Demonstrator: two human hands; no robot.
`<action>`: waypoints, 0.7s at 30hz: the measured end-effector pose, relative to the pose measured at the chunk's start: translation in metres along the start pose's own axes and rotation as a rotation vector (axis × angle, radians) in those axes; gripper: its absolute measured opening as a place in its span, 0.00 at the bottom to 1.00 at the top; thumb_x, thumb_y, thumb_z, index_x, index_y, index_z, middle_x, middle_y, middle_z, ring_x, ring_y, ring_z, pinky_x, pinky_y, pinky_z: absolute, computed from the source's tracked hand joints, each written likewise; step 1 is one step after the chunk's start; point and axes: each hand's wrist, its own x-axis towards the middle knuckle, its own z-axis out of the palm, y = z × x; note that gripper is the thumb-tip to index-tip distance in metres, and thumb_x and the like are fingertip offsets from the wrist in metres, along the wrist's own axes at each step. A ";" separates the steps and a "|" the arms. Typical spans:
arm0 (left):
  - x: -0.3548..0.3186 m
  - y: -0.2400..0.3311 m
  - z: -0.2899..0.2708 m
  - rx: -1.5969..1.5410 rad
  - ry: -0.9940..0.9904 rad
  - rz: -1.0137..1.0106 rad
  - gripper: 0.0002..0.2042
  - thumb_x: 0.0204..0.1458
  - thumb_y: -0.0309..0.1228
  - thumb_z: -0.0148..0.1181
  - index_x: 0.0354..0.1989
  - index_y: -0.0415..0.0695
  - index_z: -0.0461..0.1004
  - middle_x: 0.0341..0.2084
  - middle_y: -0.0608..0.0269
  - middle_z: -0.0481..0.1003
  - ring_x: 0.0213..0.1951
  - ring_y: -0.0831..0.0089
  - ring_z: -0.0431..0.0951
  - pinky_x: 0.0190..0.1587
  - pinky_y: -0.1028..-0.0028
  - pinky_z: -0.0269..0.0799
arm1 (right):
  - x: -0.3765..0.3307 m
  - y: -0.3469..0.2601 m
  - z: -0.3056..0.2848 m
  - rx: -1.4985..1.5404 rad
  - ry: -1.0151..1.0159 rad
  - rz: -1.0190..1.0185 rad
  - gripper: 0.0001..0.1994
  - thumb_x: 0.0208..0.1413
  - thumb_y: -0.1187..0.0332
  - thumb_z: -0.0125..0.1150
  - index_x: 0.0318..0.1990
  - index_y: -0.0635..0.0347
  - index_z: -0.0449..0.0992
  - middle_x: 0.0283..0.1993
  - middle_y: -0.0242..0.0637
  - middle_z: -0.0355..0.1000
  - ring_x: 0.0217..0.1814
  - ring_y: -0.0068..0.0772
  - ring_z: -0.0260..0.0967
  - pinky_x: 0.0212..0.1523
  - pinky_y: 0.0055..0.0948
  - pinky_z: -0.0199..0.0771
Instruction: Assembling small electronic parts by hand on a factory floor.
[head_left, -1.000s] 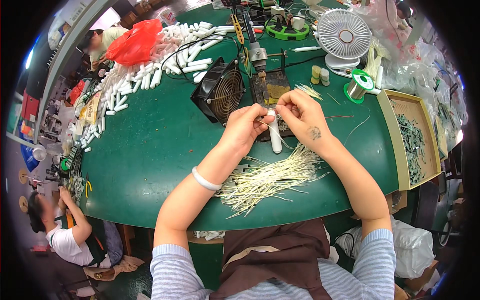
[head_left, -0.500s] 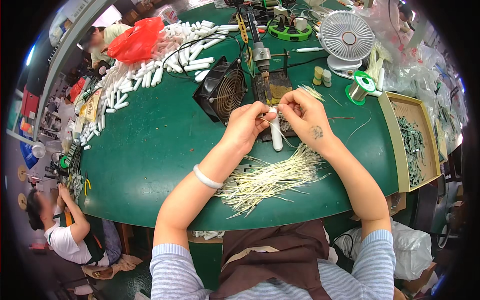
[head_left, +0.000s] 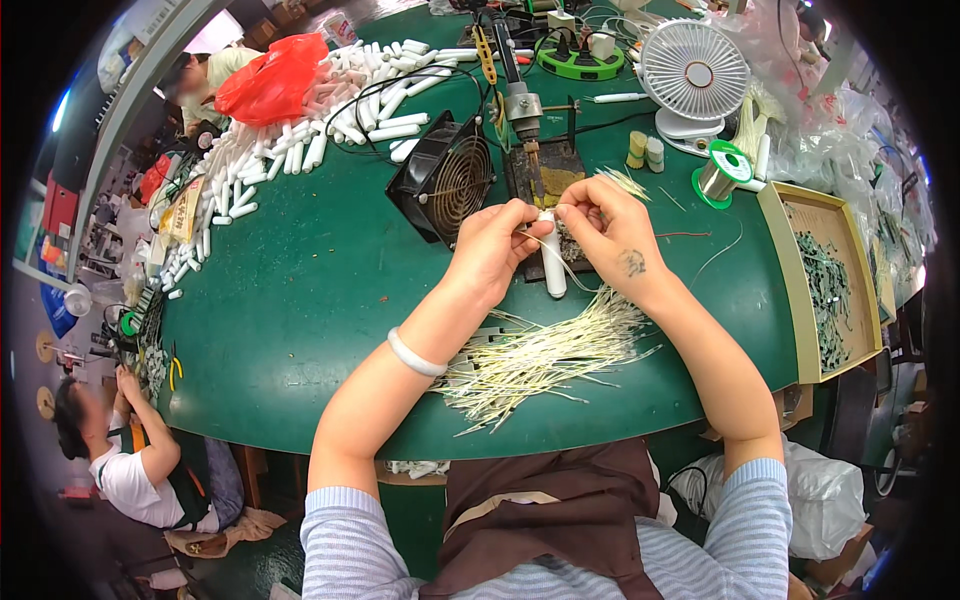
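Note:
A slim white cylinder (head_left: 553,268) points toward me between my hands, its far end just under the tip of a mounted soldering iron (head_left: 524,108). My left hand (head_left: 497,238) is closed, thumb and forefinger pinching the cylinder near that far end. A thin pale wire (head_left: 566,266) loops from these fingers across the cylinder. On the other side, my right hand (head_left: 606,228) pinches at the same end; what lies between its fingertips is too small to make out. Nearer me, a bundle of pale yellow-white wires (head_left: 545,360) lies loose on the green table (head_left: 270,330).
Left of the iron stands a black fan (head_left: 445,180). A white fan (head_left: 694,75), a solder spool (head_left: 720,177) and an open box of small dark parts (head_left: 805,290) are at the right. White cylinders (head_left: 300,140) pile up far left; a person (head_left: 130,450) sits beyond.
Both hands keep nearly the same place and pinch. The white cylinder's near end has shifted very slightly away from me.

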 end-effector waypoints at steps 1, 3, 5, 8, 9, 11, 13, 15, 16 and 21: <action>0.000 0.000 0.000 0.000 0.002 0.001 0.06 0.53 0.28 0.56 0.33 0.39 0.75 0.30 0.61 0.79 0.32 0.78 0.78 0.37 0.80 0.70 | 0.000 0.000 0.001 -0.005 0.000 -0.007 0.04 0.56 0.74 0.62 0.35 0.65 0.74 0.30 0.27 0.63 0.28 0.16 0.56 0.28 0.19 0.58; -0.001 0.000 -0.001 -0.002 0.007 0.002 0.06 0.54 0.28 0.56 0.34 0.39 0.75 0.30 0.61 0.79 0.33 0.78 0.78 0.37 0.80 0.70 | 0.000 -0.001 0.001 0.010 -0.003 0.007 0.04 0.56 0.74 0.62 0.35 0.65 0.74 0.30 0.27 0.63 0.28 0.16 0.56 0.28 0.19 0.59; 0.000 -0.001 -0.001 -0.006 0.006 -0.002 0.06 0.54 0.28 0.55 0.34 0.39 0.75 0.31 0.61 0.79 0.33 0.78 0.78 0.37 0.80 0.70 | 0.000 -0.002 0.000 0.023 -0.004 0.021 0.04 0.56 0.74 0.62 0.35 0.65 0.74 0.30 0.27 0.63 0.28 0.16 0.56 0.28 0.20 0.59; -0.001 -0.001 -0.003 -0.016 0.001 -0.016 0.06 0.54 0.28 0.55 0.34 0.38 0.75 0.32 0.61 0.80 0.33 0.79 0.78 0.37 0.80 0.70 | -0.001 -0.002 -0.003 0.035 0.015 0.046 0.05 0.56 0.73 0.62 0.35 0.65 0.74 0.31 0.27 0.64 0.30 0.17 0.57 0.29 0.20 0.59; -0.002 -0.001 -0.003 -0.023 -0.004 -0.026 0.06 0.54 0.28 0.55 0.34 0.38 0.75 0.33 0.61 0.80 0.34 0.79 0.78 0.37 0.80 0.70 | -0.002 -0.002 -0.003 0.043 0.028 0.053 0.05 0.56 0.73 0.62 0.35 0.65 0.74 0.31 0.27 0.64 0.30 0.17 0.57 0.30 0.19 0.59; -0.005 0.000 -0.003 -0.032 -0.001 -0.037 0.06 0.54 0.27 0.55 0.34 0.38 0.75 0.35 0.60 0.80 0.34 0.79 0.78 0.37 0.80 0.70 | -0.002 0.000 -0.005 0.051 0.041 0.061 0.05 0.57 0.73 0.62 0.34 0.66 0.73 0.31 0.28 0.65 0.31 0.17 0.58 0.30 0.19 0.60; -0.009 0.001 -0.002 -0.041 0.001 -0.049 0.06 0.54 0.27 0.55 0.34 0.38 0.75 0.36 0.59 0.80 0.34 0.80 0.78 0.37 0.80 0.70 | -0.002 0.003 -0.006 0.057 0.058 0.057 0.05 0.57 0.73 0.62 0.35 0.66 0.73 0.32 0.28 0.65 0.32 0.17 0.59 0.31 0.18 0.61; -0.013 0.001 -0.001 -0.032 -0.034 -0.043 0.06 0.55 0.27 0.55 0.34 0.38 0.75 0.38 0.57 0.81 0.33 0.80 0.78 0.37 0.80 0.70 | -0.003 0.008 -0.008 0.065 0.061 0.051 0.05 0.58 0.72 0.61 0.36 0.65 0.73 0.33 0.27 0.65 0.33 0.16 0.59 0.32 0.18 0.61; -0.016 0.002 0.000 -0.032 -0.034 -0.043 0.06 0.55 0.27 0.55 0.34 0.38 0.75 0.38 0.57 0.81 0.33 0.80 0.78 0.37 0.80 0.70 | -0.003 0.009 -0.009 0.073 0.064 0.045 0.05 0.60 0.71 0.60 0.37 0.64 0.72 0.33 0.25 0.65 0.34 0.14 0.59 0.32 0.17 0.61; -0.031 0.005 0.002 0.054 -0.178 0.086 0.03 0.55 0.25 0.56 0.31 0.39 0.74 0.39 0.53 0.80 0.32 0.79 0.78 0.35 0.80 0.72 | -0.003 0.011 -0.019 0.220 0.080 0.168 0.06 0.63 0.69 0.57 0.40 0.62 0.71 0.34 0.20 0.64 0.34 0.10 0.57 0.33 0.15 0.59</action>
